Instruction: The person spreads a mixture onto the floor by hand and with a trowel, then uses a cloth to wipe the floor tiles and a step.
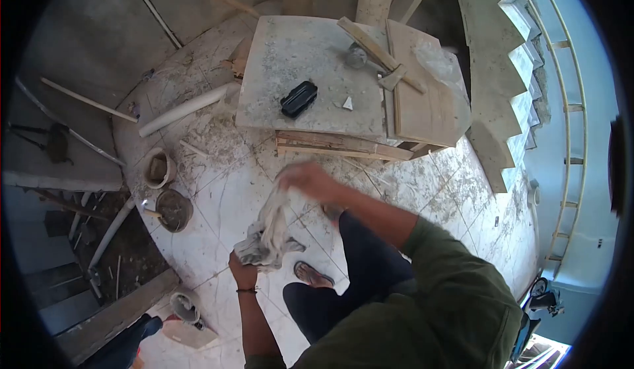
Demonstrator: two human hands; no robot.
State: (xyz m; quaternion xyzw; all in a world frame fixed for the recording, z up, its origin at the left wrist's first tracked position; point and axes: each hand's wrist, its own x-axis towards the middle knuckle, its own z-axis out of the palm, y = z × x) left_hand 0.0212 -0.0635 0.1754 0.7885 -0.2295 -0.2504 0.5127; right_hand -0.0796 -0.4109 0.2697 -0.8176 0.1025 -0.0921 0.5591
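A crumpled, dirty whitish-grey cloth (269, 234) hangs between my two hands above the tiled floor. My left hand (243, 271) is closed round its lower left end, and most of those fingers are hidden by the folds. Higher up, my right hand (307, 179) pinches the upper end of the cloth, slightly blurred by motion. Beyond my hands stands a dusty table (264, 108) with a black case (299, 99), a small white triangular piece (347, 103) and a hammer-like wooden tool (391, 75) on top.
A bucket (159, 168) and a round container (174, 210) stand at the left, near a white pipe (185, 110). Stairs (498, 98) and a bamboo ladder (569, 107) are at the right. Another person's dark-clothed leg (122, 346) shows at the lower left.
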